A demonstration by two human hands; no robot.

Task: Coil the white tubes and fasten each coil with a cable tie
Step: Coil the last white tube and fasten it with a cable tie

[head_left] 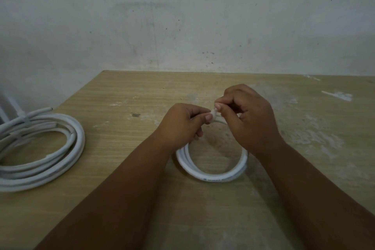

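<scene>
Small white tube coil [211,166] lies centre frame on the wooden table [121,95]. Left hand [182,124] and right hand [247,115] both pinch a white cable tie [214,112] at its far side (likely cinching, unfinished). Larger tied coils [40,148] at left edge look done. No containers.

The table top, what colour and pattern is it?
Light tan wood grain with whitish smears, on the table top in the head view.
</scene>
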